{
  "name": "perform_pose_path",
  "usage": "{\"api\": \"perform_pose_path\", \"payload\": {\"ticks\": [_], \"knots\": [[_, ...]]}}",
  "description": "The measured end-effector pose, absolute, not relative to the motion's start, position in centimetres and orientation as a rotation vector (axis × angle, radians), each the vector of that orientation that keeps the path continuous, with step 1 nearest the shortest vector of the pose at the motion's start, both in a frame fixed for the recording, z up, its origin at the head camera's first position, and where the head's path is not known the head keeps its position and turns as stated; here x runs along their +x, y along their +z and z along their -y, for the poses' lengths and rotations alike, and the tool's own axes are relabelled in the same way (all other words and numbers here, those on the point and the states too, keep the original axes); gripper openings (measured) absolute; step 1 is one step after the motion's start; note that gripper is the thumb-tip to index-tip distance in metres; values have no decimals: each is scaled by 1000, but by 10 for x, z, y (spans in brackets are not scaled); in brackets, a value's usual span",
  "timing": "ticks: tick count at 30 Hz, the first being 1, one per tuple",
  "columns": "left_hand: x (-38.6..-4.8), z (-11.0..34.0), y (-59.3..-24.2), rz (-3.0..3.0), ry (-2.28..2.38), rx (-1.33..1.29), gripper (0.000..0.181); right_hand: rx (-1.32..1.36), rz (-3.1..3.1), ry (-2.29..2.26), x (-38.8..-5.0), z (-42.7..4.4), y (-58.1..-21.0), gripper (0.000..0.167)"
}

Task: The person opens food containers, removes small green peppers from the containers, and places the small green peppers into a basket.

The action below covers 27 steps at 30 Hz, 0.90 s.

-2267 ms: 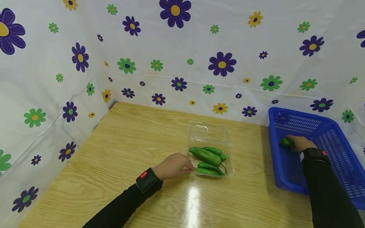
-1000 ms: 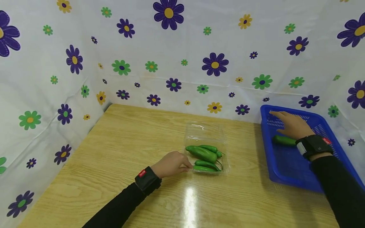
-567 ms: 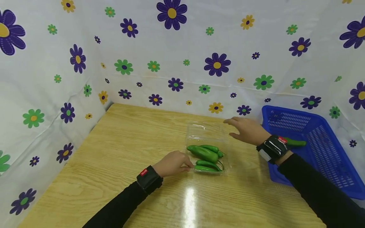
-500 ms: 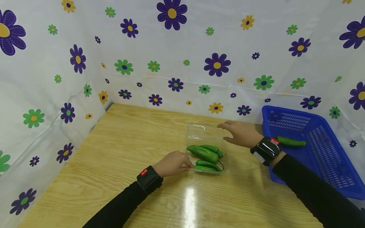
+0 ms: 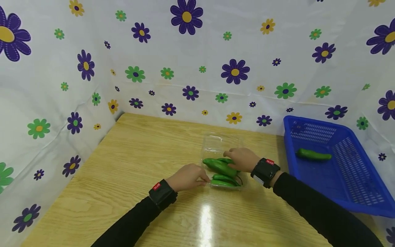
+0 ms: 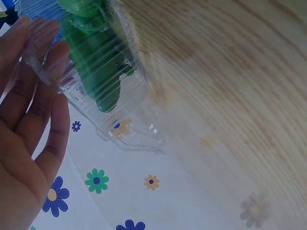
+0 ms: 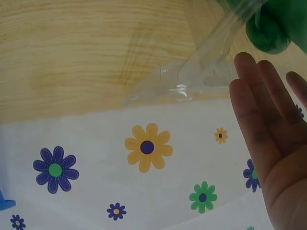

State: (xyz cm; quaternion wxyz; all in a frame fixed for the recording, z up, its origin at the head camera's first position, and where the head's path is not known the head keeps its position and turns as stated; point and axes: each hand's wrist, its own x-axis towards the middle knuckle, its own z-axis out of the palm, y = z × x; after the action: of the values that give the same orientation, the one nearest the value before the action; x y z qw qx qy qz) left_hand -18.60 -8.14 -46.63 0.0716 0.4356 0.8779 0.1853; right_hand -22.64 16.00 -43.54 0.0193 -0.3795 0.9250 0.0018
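Observation:
A clear plastic clamshell container lies on the table with its lid folded back. Inside are several green peppers, some thin and one thick. My left hand pinches the container's near-left edge; in the left wrist view its fingers lie against the clear wall. Over the right side of the peppers hovers my right hand, partly covering them. In the right wrist view its fingers are extended and hold nothing, just below a green pepper.
A blue plastic basket with slotted walls stands at the right, against the flowered cloth. One green pepper lies in it. Wooden tabletop stretches left of the container.
My right hand let go of a green pepper in the basket, leaving it there, then moved left to the container. My left hand has stayed at the container's edge.

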Motion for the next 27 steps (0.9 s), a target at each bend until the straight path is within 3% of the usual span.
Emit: {"api": "perform_pose_path", "payload": {"ticks": [16, 27], "knots": [[-186, 82, -463, -2648, 562, 1317, 14, -1064, -2824, -70, -224, -153, -440, 41], [-185, 82, -463, -2655, 555, 1315, 14, -1015, -2848, -94, -226, -151, -446, 33]]}}
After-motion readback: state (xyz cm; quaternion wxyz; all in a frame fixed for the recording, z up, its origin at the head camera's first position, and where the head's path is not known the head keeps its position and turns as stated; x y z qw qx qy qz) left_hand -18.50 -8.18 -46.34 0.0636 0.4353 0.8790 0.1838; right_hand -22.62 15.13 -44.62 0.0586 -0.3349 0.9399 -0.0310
